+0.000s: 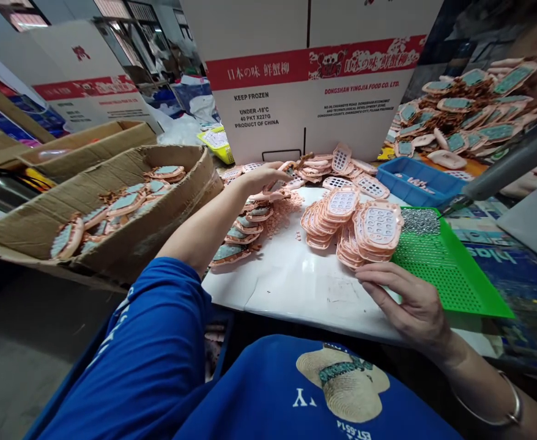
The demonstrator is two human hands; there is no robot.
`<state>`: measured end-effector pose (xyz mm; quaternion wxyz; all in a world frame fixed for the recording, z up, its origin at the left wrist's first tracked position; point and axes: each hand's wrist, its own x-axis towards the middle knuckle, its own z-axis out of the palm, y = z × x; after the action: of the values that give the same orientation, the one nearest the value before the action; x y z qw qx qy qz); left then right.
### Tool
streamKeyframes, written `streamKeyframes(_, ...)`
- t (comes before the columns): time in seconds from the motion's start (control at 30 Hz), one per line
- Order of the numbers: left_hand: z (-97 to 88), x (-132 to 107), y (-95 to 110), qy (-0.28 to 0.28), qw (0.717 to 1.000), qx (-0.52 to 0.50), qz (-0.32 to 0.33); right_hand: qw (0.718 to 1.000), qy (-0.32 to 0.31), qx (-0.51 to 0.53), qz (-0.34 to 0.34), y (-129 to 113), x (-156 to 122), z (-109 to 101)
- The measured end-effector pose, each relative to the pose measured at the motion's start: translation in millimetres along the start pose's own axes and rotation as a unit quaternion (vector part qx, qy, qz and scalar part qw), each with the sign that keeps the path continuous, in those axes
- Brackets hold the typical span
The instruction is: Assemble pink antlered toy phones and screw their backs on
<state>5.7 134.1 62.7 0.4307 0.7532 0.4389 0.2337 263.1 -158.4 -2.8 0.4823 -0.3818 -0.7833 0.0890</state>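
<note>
L hand (263,178) at pile (317,170), can't tell grip; R hand (413,302) loose, by 1 of 2 stacks (378,225), prob. done; pile prob. to-do.

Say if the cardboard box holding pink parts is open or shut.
Open: no lid covers the cardboard box, and pink parts show inside.

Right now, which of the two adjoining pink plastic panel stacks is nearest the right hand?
The right stack, beside the green perforated tray: its lower edge is closest to the right hand; the left stack sits farther away.
</note>
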Motion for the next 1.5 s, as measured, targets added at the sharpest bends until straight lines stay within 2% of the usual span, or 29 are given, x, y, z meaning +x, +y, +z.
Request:
streamKeyframes(0.07,6.5,-20,6,-0.011,0.984,-0.175,-0.029,1.0,0.005,0.003,0.007,-2,4,-1)
streamKeyframes(0.17,24.7,-59,17,-0.049,0.946,-0.315,-0.058,0.999,0.045,-0.002,0.018,-8,13,-3)
streamKeyframes(0.27,52.1,-105,25,-0.115,0.911,-0.392,-0.059,0.992,0.091,0.011,0.083,-13,21,-1)
streamKeyframes(0.37,85.4,-149,26,-0.178,0.866,-0.466,-0.042,0.97,0.105,0.118,0.183,-15,26,9)
streamKeyframes(0.47,118.3,-183,22,-0.234,0.82,-0.519,-0.054,0.932,0.096,0.257,0.238,-16,26,18)
streamKeyframes(0.57,143.7,-203,18,-0.256,0.794,-0.543,-0.095,0.904,0.069,0.334,0.258,-20,23,21)
streamKeyframes(0.7,158.5,-212,17,-0.265,0.787,-0.533,-0.16,0.907,0.016,0.321,0.271,-26,22,17)
streamKeyframes(0.93,156.7,-214,25,-0.294,0.802,-0.496,-0.157,0.908,-0.052,0.292,0.296,-23,23,18)
streamKeyframes(1.07,157.0,-214,25,-0.301,0.789,-0.508,-0.169,0.913,-0.044,0.289,0.284,-21,20,18)
streamKeyframes(1.17,158.5,-213,25,-0.306,0.784,-0.513,-0.168,0.928,-0.047,0.261,0.261,-23,20,18)
streamKeyframes(1.3,159.5,-213,24,-0.297,0.795,-0.506,-0.151,0.945,-0.064,0.203,0.25,-26,22,18)
streamKeyframes(1.5,160.3,-215,22,-0.294,0.811,-0.486,-0.142,0.968,-0.058,0.112,0.217,-28,21,22)
